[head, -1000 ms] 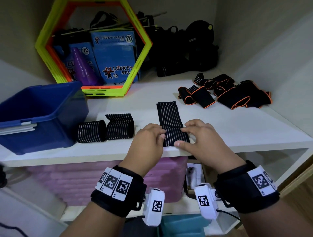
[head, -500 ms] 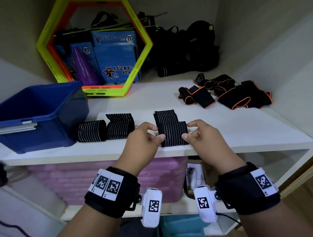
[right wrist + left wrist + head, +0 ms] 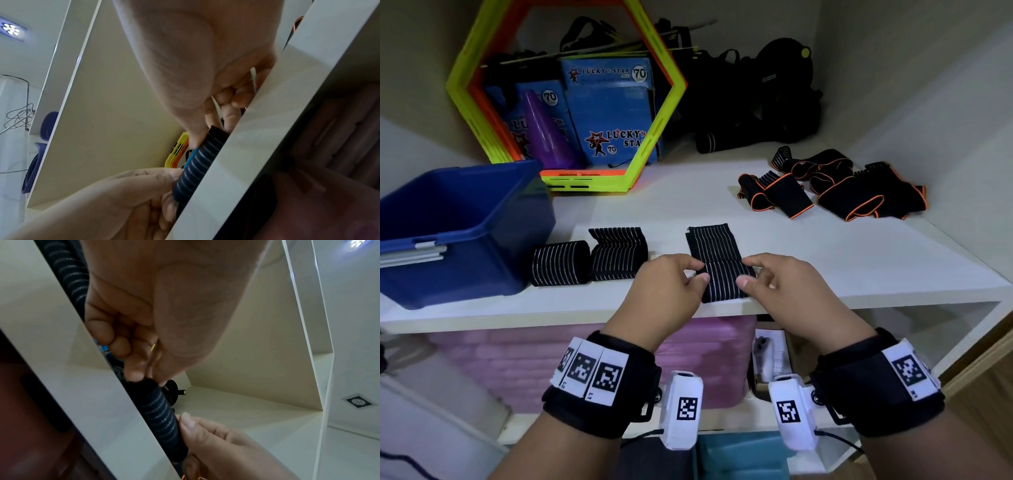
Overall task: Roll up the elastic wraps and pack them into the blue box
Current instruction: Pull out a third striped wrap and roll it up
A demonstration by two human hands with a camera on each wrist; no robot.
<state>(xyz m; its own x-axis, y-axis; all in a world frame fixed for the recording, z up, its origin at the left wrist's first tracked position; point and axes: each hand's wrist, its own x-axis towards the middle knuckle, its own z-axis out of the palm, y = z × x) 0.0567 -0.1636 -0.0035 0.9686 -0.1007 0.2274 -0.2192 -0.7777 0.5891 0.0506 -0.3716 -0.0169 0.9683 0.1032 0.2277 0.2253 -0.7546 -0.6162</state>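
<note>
A black elastic wrap with thin white stripes lies at the shelf's front edge. Its near part is a roll point(image 3: 724, 282), and a short flat tail point(image 3: 712, 241) stretches away from me. My left hand point(image 3: 700, 272) pinches the roll's left end and my right hand point(image 3: 745, 272) pinches its right end. The left wrist view shows the roll point(image 3: 162, 415) against the shelf edge under my left fingertips point(image 3: 133, 371). The same roll point(image 3: 197, 165) appears in the right wrist view. Two rolled wraps point(image 3: 560, 262) point(image 3: 618, 255) stand to the left, beside the blue box point(image 3: 465, 267).
Black wraps with orange trim point(image 3: 835, 186) lie loose at the back right of the white shelf point(image 3: 859, 260). A yellow-green hexagon frame point(image 3: 667, 113) with blue cartons stands at the back, dark bags beside it. Pink bins sit under the shelf.
The wrap lay flat under my fingers a second ago. Its near end has since been turned over into a roll, the flat tail has grown shorter, and both hands now pinch the roll's ends.
</note>
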